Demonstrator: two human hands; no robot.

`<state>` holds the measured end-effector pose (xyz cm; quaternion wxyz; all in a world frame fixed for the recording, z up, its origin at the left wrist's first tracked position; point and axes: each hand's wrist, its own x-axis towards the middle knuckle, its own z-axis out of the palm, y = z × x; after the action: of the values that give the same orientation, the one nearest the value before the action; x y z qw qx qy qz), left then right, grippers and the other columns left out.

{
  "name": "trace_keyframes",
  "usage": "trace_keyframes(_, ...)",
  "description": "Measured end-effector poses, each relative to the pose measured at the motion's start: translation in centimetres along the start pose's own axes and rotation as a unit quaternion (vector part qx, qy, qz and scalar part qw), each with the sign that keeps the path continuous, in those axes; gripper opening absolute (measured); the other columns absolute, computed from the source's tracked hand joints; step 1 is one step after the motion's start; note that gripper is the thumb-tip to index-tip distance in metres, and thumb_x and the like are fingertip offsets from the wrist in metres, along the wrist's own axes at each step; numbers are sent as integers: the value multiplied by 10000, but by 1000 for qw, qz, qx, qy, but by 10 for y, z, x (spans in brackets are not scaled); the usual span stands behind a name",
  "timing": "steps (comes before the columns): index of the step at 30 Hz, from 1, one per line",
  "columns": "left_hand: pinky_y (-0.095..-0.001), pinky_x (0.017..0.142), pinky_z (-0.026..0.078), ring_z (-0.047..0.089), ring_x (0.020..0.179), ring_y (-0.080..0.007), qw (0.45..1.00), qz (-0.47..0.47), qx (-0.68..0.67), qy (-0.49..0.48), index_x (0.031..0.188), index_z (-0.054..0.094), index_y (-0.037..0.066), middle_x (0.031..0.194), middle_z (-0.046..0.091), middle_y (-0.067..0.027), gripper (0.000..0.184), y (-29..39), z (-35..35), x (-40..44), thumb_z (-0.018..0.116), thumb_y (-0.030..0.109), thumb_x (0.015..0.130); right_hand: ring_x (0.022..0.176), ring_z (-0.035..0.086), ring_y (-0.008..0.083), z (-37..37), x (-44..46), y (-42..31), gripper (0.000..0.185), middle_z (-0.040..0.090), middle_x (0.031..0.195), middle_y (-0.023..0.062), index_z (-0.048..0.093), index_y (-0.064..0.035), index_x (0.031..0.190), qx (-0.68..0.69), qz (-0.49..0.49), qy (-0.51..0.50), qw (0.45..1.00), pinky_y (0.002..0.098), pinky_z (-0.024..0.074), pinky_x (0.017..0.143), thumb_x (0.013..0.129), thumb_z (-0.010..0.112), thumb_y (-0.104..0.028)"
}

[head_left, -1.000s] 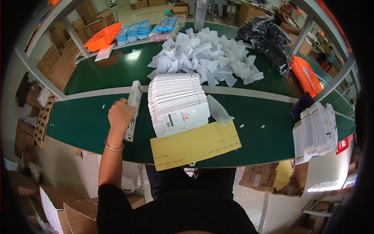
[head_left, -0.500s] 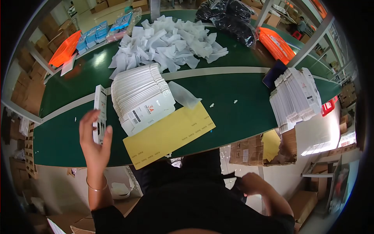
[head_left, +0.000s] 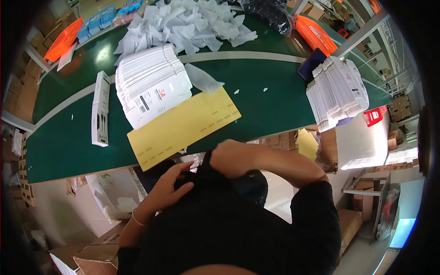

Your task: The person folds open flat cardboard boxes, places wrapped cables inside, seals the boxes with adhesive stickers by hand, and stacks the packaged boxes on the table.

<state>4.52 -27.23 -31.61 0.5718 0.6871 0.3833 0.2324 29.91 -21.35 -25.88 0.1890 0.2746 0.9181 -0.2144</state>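
My left hand [head_left: 172, 187] is low over my lap, thumb and fingers apart, with nothing visible between them. Beside it, my right hand [head_left: 226, 158] is closed in front of my dark clothes, gripping what looks like black fabric. On the green table above my hands lies a yellow sheet [head_left: 185, 128], slanted along the front edge. A stack of flat white boxes [head_left: 149, 87] sits behind it, with a translucent sleeve [head_left: 204, 79] at its right. To the left stands a narrow white box [head_left: 100, 110].
Behind is a heap of white sleeves [head_left: 183, 25]. Orange baskets [head_left: 316, 35] flank the table [head_left: 59, 137]. More flat white boxes [head_left: 337, 91] and a dark blue object [head_left: 311, 64] are at the right. A cardboard box [head_left: 327, 149] lies below the table edge.
My left hand has left the narrow white box and come down to my lap. My right hand has come into view and moved in beside it. The camera view has shifted.
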Motion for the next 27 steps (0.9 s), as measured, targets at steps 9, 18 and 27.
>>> trace_keyframes(9, -295, 786, 525, 663, 869, -218, 994, -102, 11, 22, 1430, 521, 52, 1127, 711, -139, 494, -58, 32, 32, 603, 122, 948, 664, 644, 365, 14, 34, -1, 202, 708, 795, 154, 715, 4, 822, 6, 23, 41, 999, 416, 509, 625, 864, 663, -187)
trace_keyframes(18, -227, 616, 433, 515, 614, -114, 990, -139, 13, -19, 1322, 664, 91, 821, 688, -68, 407, -65, 16, 30, 579, 46, 926, 639, 609, 196, 71, -119, 32, 171, 702, 800, 69, 701, -27, 911, 307, 292, 252, 870, 317, 470, 622, 951, 620, -172)
trace_keyframes(27, -218, 629, 420, 507, 641, -113, 976, -212, 5, -58, 1296, 691, 111, 804, 663, -56, 436, -91, 1, 2, 598, -7, 887, 867, 676, 220, 178, -168, -40, 118, 726, 930, 98, 707, -34, 969, 555, 314, 222, 737, 306, 526, 775, 921, 688, -140)
